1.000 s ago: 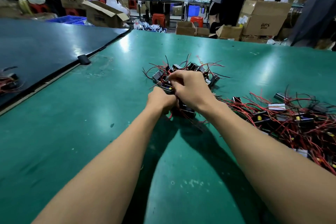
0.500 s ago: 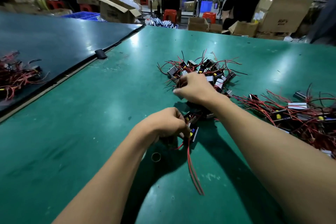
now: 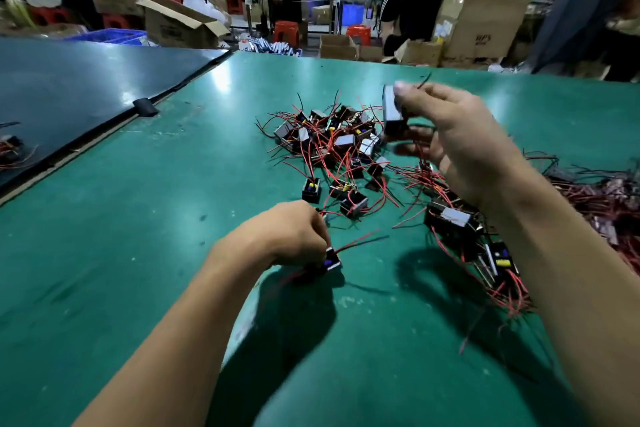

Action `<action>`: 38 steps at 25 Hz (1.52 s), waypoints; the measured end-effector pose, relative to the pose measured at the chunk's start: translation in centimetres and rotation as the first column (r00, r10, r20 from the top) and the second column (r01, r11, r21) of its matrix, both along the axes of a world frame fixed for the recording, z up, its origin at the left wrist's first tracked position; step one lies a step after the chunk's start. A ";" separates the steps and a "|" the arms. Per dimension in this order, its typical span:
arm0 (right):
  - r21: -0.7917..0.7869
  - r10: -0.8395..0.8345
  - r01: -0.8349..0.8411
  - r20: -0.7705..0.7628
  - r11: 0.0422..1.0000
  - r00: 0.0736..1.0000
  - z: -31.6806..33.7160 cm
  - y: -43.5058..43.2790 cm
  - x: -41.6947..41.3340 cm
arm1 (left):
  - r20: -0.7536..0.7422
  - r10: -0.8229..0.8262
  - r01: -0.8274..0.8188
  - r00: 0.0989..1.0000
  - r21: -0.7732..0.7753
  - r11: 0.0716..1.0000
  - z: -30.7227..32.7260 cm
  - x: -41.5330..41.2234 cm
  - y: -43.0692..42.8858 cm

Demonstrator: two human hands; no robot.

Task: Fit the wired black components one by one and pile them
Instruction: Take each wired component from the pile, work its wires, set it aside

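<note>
A loose heap of small black components (image 3: 332,142) with red and black wires lies in the middle of the green table (image 3: 173,218). My right hand (image 3: 457,139) is lifted above the heap's right side and pinches a black component (image 3: 393,111) between thumb and fingers. Down on the table, nearer to me, my left hand (image 3: 291,236) grips another black component (image 3: 330,263) whose red wires trail out to the right. A second tangle of wired components (image 3: 485,246) lies under and right of my right forearm.
A dark table (image 3: 86,87) adjoins on the left, with a black clip (image 3: 145,107) at the seam and a few wired parts (image 3: 10,149) at its left edge. Cardboard boxes, red stools and several people fill the background beyond the far edge.
My right hand rose from the heap carrying a component up and to the right. My left hand stays low on the table with its own component, whose wires now point right.
</note>
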State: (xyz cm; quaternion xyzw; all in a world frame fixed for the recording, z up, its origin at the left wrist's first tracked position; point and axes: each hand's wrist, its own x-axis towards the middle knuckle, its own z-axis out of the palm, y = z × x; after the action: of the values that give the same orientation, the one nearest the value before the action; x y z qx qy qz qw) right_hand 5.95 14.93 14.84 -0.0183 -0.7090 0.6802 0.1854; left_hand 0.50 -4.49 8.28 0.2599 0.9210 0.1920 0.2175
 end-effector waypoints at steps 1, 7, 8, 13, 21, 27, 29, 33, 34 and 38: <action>0.057 0.006 -0.013 0.111 0.998 0.994 -1.1 0.4 1.1 | -0.013 -0.029 0.029 0.999 -0.037 0.999 0.1 0.3 0.2; 0.712 -0.375 0.011 0.357 0.702 0.856 -10.0 0.4 5.5 | -0.065 -0.080 0.079 0.995 -0.015 0.997 -1.0 2.5 2.3; 0.743 -0.390 0.021 0.327 0.669 0.861 -10.7 0.0 5.9 | -0.077 -0.067 0.068 0.995 0.008 0.998 -1.1 2.5 2.3; 0.738 -0.351 0.036 0.277 0.673 0.894 -11.7 0.2 6.7 | -0.065 -0.068 0.072 0.996 0.049 0.996 -0.8 1.8 0.6; 0.705 -0.331 0.168 0.101 0.689 0.938 -11.5 0.3 7.3 | -0.228 -0.248 0.286 0.941 0.155 0.946 -0.5 2.8 1.9; 0.843 -0.366 0.206 -0.011 0.498 0.930 -12.3 -1.2 6.6 | -0.045 -0.059 0.074 0.997 0.534 0.842 -3.0 2.4 1.7; 0.815 -0.385 0.191 0.043 0.548 0.922 -12.6 -1.1 6.4 | 0.024 0.013 -0.025 1.000 0.614 0.789 -3.5 2.1 1.5; 0.705 -0.376 0.241 0.040 0.667 0.926 -13.0 -1.1 6.6 | 0.054 0.044 -0.069 0.998 0.657 0.750 -4.2 2.1 1.7; 0.672 -0.370 0.251 0.038 0.697 0.928 -12.9 -1.0 6.8 | 0.032 0.048 -0.057 0.998 0.666 0.744 -4.3 2.2 1.9; 0.585 -0.361 0.250 0.080 0.772 0.929 -12.7 -0.2 7.1 | -0.433 0.018 0.285 0.901 0.623 0.728 -3.6 3.3 2.4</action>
State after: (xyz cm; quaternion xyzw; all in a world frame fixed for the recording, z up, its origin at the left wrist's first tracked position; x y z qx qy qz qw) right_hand 13.03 14.70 2.15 -0.1420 -0.8797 0.3952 0.2231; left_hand 3.85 -2.12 4.73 0.4222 0.7912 0.4359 -0.0760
